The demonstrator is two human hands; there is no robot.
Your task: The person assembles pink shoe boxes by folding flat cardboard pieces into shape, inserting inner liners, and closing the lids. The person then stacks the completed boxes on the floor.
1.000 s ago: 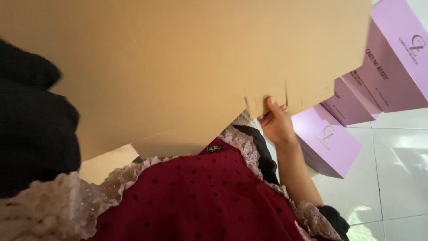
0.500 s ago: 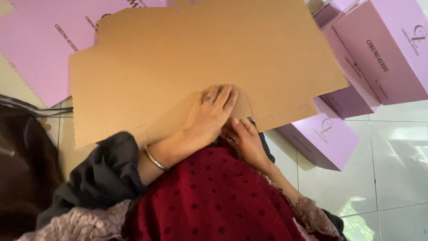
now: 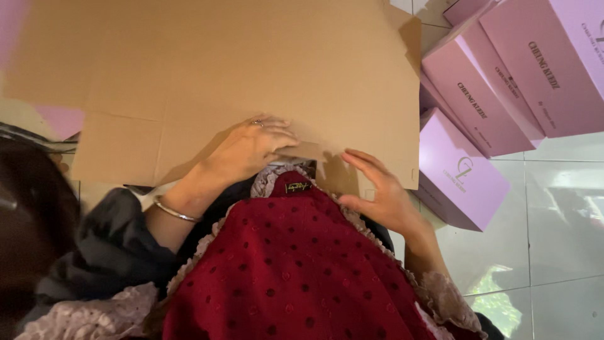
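L fingers (image 3: pixel 277 129) lie close together, slightly curled, pressing flat on a small flap at the near edge of the cardboard sheet (image 3: pixel 251 69); a ring shows on one finger. I read that as pinning the flap down along its crease, since the palm of my left hand (image 3: pixel 248 148) sits behind the fold line and the wrist comes in low from the left. Nothing is pinched, just pressed.

R fingers (image 3: pixel 365 162) are straight and a bit spread, tips touching the same near edge just beside a notch in the board. My right hand (image 3: pixel 380 189) looks angled to steady that side so the sheet doesn't slide while the L presses. Holds nothing.

The cardboard sheet is a flat, unfolded box blank w/ score lines, lying in front of my lap and reaching to the top of the view, its near edge overlapping the red dotted dress (image 3: pixel 296 271). A thin bangle (image 3: pixel 175 211) sits on the L wrist, above a dark sleeve (image 3: pixel 107 245).

To the right, pink boxes (image 3: pixel 503 82) are stacked leaning on each other, one lower one touching the sheet's right edge, probably kept within reach. White tile floor (image 3: pixel 560 239) beneath. Another pink patch peeks out under the sheet's left side.
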